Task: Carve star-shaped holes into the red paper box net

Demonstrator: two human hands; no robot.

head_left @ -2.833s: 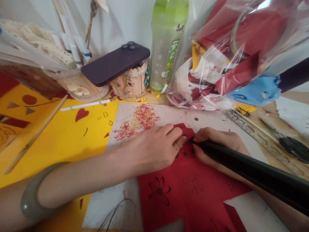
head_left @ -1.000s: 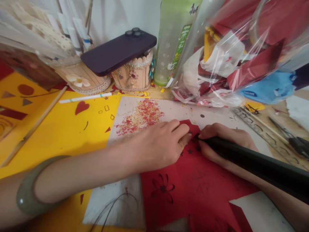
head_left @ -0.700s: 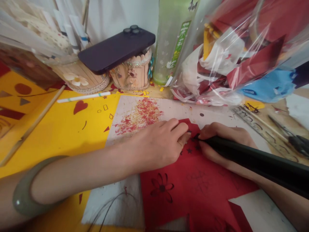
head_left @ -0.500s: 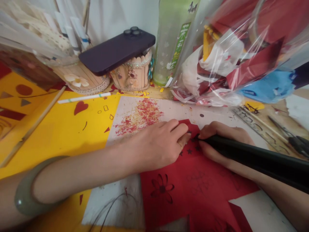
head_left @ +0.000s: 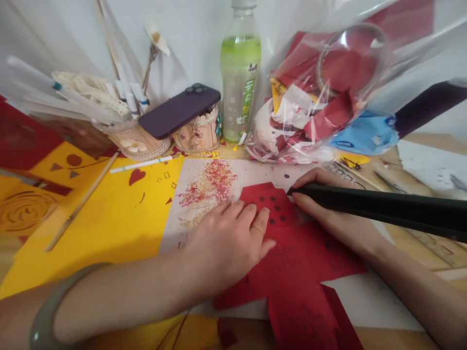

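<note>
Several small dark star shapes mark the upper flap of a red paper cut-out [head_left: 302, 257], whose other panels carry faint drawn lines. My left hand [head_left: 226, 238] rests across the red paper, fingers spread and lying on it just left of the stars. At the right edge of the flap, my right hand [head_left: 328, 218] grips a long black tool [head_left: 379, 206] between thumb and fingers. The tool's narrow tip is close to the paper's edge; whether it touches cannot be made out.
Red and yellow scraps lie on a white sheet [head_left: 251, 170] under the red paper. Yellow paper [head_left: 124, 209] with a wooden stick [head_left: 82, 201] spreads left. Behind stand a phone [head_left: 178, 109] on stick-covered cups, a green bottle [head_left: 239, 87] and a clear bag [head_left: 310, 107] of scraps.
My left hand has slid left and down, uncovering the stars, and its fingers have spread out. The red paper has turned and shifted. The black tool has moved from the stars to the flap's edge.
</note>
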